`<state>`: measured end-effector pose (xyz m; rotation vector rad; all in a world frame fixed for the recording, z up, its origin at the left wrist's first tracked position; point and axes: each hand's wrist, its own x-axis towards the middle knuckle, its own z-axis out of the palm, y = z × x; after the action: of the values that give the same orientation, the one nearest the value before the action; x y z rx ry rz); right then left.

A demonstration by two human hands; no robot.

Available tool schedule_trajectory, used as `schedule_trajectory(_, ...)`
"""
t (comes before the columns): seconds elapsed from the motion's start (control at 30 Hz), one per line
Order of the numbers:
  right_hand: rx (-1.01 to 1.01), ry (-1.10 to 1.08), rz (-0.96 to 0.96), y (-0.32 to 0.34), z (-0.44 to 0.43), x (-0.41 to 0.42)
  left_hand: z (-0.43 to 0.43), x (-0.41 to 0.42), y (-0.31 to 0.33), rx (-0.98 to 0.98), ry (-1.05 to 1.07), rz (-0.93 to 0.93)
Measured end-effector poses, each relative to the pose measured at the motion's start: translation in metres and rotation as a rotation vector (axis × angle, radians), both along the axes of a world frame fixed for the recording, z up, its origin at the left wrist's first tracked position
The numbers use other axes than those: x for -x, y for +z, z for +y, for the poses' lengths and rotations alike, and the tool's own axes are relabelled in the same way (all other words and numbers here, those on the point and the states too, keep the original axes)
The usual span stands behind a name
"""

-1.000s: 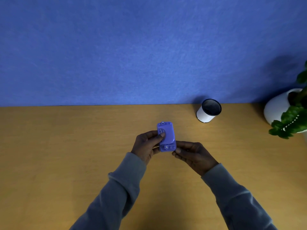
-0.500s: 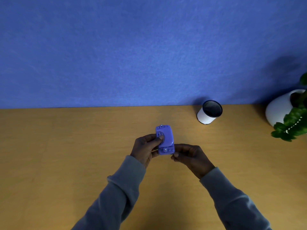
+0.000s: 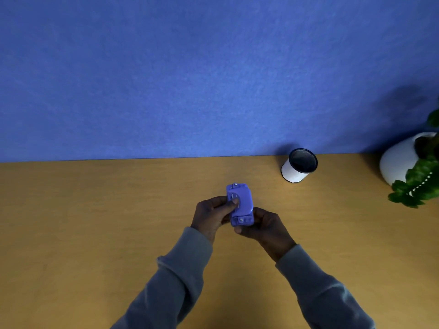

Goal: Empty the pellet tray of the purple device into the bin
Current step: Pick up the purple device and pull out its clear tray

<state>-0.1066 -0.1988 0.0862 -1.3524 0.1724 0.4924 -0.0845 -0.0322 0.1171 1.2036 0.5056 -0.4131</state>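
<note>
The purple device (image 3: 240, 202), a small rounded plastic block with metal screws, is held above the wooden table (image 3: 95, 222) at the centre of the head view. My left hand (image 3: 211, 214) grips its left side, thumb pressed on its top face. My right hand (image 3: 263, 227) holds its near end from the right and below. The pellet tray cannot be told apart from the body. The bin (image 3: 298, 166), a small white cylinder with a dark inside, stands upright at the back right, well apart from my hands.
A blue wall (image 3: 190, 79) rises along the table's far edge. At the far right stands a white round pot (image 3: 399, 162) with a green plant (image 3: 418, 186) hanging over its side.
Both hands have closed in on the device. My right hand has moved left to cup its near end more tightly; the device itself has barely shifted.
</note>
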Motion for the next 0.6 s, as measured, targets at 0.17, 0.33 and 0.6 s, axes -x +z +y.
schedule_trajectory(0.17,0.141,0.045,-0.052,-0.003,-0.003,-0.005,0.000,-0.001,-0.001,-0.019,0.014,0.036)
schedule_trajectory(0.33,0.328,0.103,-0.141,-0.009,-0.001,-0.011,0.000,-0.002,-0.004,-0.040,0.015,0.052)
schedule_trajectory(0.6,0.410,0.027,-0.172,-0.017,0.007,-0.011,0.002,-0.004,-0.008,-0.038,0.007,0.062)
